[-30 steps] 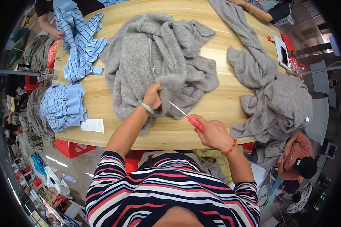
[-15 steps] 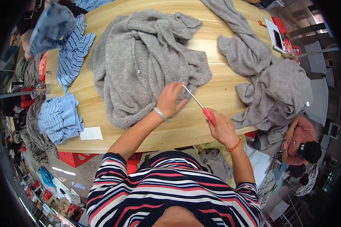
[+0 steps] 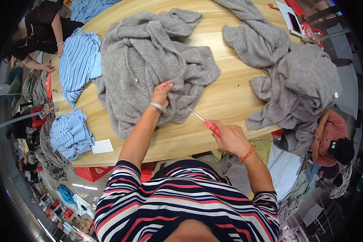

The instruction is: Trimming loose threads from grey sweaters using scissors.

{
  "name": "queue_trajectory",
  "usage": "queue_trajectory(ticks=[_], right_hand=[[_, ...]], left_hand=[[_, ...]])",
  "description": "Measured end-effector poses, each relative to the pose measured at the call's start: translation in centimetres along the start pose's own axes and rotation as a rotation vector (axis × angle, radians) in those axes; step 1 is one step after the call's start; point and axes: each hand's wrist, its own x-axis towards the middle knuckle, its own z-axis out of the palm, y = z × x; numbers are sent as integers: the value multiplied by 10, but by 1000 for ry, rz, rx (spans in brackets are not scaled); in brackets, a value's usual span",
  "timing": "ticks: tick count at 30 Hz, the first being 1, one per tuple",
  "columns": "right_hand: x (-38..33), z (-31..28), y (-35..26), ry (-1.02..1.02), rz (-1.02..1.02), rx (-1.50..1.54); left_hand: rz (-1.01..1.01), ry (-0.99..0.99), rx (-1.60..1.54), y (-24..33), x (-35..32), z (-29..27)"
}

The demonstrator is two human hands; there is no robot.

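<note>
A heap of grey knitted garment (image 3: 127, 76), likely a sweater, lies rumpled on the wooden table (image 3: 226, 94) in front of me. My left hand (image 3: 162, 92) is closed on a fold of it near its right front side, fingers curled with the thumb against them. In my right hand (image 3: 232, 139) is a tool with a red handle (image 3: 212, 128) and a thin metal shaft. Its tip is beside the garment's near edge; whether it touches the knit, and the tip's exact shape, I cannot tell. A small white tag (image 3: 136, 80) shows on the garment.
More grey knitwear (image 3: 306, 80) is piled at the right. Blue striped cloth (image 3: 80, 60) and a folded blue bundle (image 3: 70, 131) lie at the left, beside a white paper (image 3: 102, 146). A co-worker (image 3: 36, 32) stands far left; another person (image 3: 330, 137) sits at right.
My left hand has moved left and closed on the garment, whose right front part has shifted. My right hand has lowered the tool slightly. The co-worker's striped cloth now lies on the table.
</note>
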Motion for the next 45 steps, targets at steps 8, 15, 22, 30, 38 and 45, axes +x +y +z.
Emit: queue_trajectory(ticks=[8, 15, 22, 30, 38, 45], right_hand=[[32, -10, -7, 37, -149, -91], [53, -21, 12, 89, -18, -22], [48, -23, 5, 36, -110, -54], [31, -15, 13, 96, -100, -77], [36, -34, 1, 103, -116, -104], [44, -47, -3, 66, -155, -137]], left_hand=[[-120, -79, -244, -12, 10, -15], [-91, -209, -92, -7, -9, -3], [172, 31, 169, 1, -33, 20], [313, 224, 760, 33, -36, 39], [349, -232, 830, 35, -30, 13], [822, -324, 1078, 44, -43, 31]])
